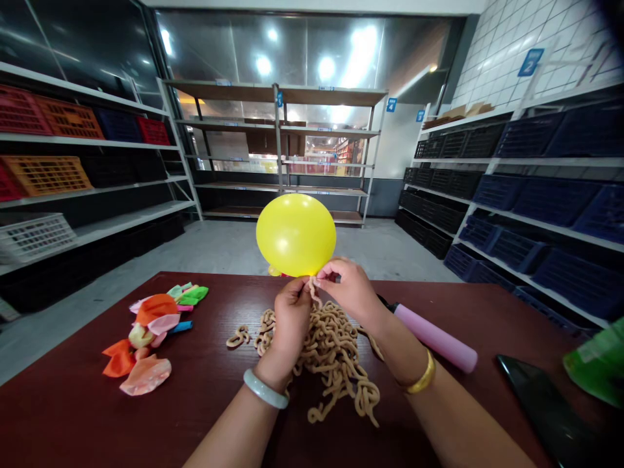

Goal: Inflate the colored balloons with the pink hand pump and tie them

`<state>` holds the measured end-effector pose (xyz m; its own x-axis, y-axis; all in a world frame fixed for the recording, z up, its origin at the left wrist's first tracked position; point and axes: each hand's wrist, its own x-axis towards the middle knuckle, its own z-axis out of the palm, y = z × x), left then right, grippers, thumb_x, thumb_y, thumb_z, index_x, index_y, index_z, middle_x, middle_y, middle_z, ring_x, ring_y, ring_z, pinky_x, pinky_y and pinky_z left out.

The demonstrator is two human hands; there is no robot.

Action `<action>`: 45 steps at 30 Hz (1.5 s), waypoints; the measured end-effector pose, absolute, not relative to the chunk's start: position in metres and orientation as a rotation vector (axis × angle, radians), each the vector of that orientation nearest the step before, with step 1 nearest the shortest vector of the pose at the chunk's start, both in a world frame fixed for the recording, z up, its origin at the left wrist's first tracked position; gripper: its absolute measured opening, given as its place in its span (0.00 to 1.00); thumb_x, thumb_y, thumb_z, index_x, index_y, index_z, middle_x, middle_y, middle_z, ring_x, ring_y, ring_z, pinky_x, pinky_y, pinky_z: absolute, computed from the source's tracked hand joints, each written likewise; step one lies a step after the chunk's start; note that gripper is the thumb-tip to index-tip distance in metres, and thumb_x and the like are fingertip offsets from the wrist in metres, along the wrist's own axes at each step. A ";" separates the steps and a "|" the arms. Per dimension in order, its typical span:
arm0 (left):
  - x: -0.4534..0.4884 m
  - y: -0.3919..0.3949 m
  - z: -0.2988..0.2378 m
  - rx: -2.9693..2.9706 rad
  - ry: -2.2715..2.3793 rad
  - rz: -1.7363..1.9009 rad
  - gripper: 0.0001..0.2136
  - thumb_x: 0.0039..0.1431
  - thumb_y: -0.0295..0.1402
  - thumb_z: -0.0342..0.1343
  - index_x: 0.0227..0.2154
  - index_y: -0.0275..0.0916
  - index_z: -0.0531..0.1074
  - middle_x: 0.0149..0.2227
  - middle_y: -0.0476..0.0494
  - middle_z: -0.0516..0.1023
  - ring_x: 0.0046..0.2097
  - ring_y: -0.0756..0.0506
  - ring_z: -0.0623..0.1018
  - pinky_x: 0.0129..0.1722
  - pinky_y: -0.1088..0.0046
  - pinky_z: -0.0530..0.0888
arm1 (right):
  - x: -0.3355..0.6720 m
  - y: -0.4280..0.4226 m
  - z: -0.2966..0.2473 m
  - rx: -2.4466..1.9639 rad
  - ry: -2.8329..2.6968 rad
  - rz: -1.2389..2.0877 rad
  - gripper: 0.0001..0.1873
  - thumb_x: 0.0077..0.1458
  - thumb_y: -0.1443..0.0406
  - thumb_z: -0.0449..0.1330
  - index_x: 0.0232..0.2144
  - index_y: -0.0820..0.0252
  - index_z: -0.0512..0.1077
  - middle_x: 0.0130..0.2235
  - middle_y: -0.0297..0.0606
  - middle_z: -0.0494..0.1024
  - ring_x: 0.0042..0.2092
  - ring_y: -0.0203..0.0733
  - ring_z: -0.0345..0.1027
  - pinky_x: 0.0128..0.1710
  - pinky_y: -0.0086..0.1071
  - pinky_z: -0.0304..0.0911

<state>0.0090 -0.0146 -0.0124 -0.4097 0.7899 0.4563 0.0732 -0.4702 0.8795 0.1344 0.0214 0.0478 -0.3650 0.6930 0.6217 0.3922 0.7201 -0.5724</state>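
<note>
An inflated yellow balloon (296,234) is held up over the dark red table (73,416). My left hand (291,318) is closed around the balloon's neck together with a strand of tan cord. My right hand (347,288) pinches the same cord end right beside the neck, fingers pressed together. Below both hands lies a tangled heap of tan cord (331,357), with a short loose piece (238,337) to its left. A pale green bangle sits on my left wrist, a gold one on my right.
A pile of flat coloured balloons (151,331) lies at the table's left. A pink hand pump (433,337) lies to the right, then a dark phone (546,409) and a green bag (599,364). Shelves with crates line both sides and the back.
</note>
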 end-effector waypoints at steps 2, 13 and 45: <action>0.010 -0.015 -0.013 1.290 1.214 1.930 0.07 0.56 0.32 0.55 0.31 0.36 0.77 0.24 0.49 0.73 0.24 0.53 0.67 0.26 0.79 0.65 | 0.134 0.022 0.046 -0.834 -1.999 0.398 0.06 0.49 0.72 0.65 0.24 0.58 0.73 0.30 0.33 0.77 0.34 0.38 0.69 0.36 0.31 0.60; 0.018 -0.011 -0.012 0.833 0.800 1.990 0.09 0.51 0.36 0.63 0.32 0.35 0.75 0.24 0.51 0.72 0.23 0.55 0.67 0.24 0.79 0.63 | 0.113 0.017 0.028 -0.732 -1.659 0.971 0.07 0.52 0.62 0.61 0.27 0.57 0.67 0.28 0.32 0.73 0.29 0.37 0.65 0.29 0.31 0.61; 0.018 -0.014 -0.009 0.885 0.881 1.922 0.08 0.52 0.36 0.61 0.31 0.36 0.75 0.25 0.51 0.70 0.25 0.53 0.67 0.27 0.78 0.65 | 0.120 0.019 0.036 -0.689 -1.343 1.546 0.20 0.44 0.49 0.67 0.27 0.60 0.72 0.26 0.34 0.73 0.25 0.34 0.63 0.23 0.28 0.57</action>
